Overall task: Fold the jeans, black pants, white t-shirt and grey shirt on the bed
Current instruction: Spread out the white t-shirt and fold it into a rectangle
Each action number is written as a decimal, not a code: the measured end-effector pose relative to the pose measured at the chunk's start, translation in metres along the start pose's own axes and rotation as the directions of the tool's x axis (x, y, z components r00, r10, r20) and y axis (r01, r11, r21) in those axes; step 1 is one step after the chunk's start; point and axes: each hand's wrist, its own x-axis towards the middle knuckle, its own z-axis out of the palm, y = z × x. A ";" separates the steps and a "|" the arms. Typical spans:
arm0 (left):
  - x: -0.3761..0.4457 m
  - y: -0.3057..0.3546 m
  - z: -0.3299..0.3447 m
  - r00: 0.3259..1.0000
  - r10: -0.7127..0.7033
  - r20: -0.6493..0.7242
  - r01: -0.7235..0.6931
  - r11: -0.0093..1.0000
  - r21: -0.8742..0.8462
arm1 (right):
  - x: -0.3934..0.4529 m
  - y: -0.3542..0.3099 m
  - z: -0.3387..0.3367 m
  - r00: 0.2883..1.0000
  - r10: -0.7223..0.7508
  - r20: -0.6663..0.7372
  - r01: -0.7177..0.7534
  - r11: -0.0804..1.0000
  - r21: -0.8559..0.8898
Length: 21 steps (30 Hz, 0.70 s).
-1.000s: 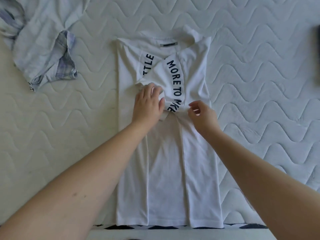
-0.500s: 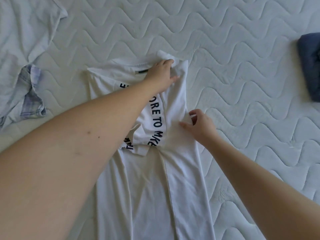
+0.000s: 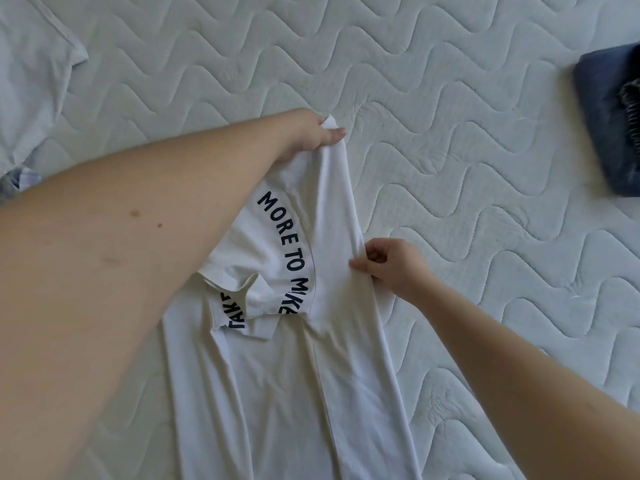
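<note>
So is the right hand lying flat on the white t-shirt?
No, the right hand pinches the edge of the white t-shirt between curled fingers and thumb.

My quilted bed (image 3: 450,168) carries the white t-shirt (image 3: 277,393), a grey shirt (image 3: 31,81) far left and jeans (image 3: 602,123) far right.

On a white quilted bed (image 3: 450,168), the left hand (image 3: 311,133) grips the top corner of a white cotton t-shirt with dark lettering (image 3: 277,393), while the right hand (image 3: 391,268) pinches its right edge. Folded blue denim, probably jeans (image 3: 606,126), lies at far right.
</note>
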 end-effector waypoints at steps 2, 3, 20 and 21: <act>0.001 -0.005 0.003 0.999 0.015 -0.049 -0.019 0.995 -0.096 | 0.003 0.001 -0.005 0.999 0.041 0.021 -0.043 0.990 0.133; 0.002 -0.008 0.005 0.996 0.020 -0.087 -0.030 0.993 -0.118 | 0.005 0.001 -0.007 0.997 0.060 0.042 -0.067 0.979 0.195; 0.008 -0.002 0.012 0.948 0.121 -0.296 -0.205 0.940 -0.273 | 0.007 0.006 -0.009 0.999 0.024 0.037 -0.035 0.930 0.365; 0.007 0.001 0.014 0.955 0.134 -0.266 -0.211 0.934 -0.288 | 0.007 0.006 -0.008 1.000 0.019 0.025 -0.027 0.932 0.362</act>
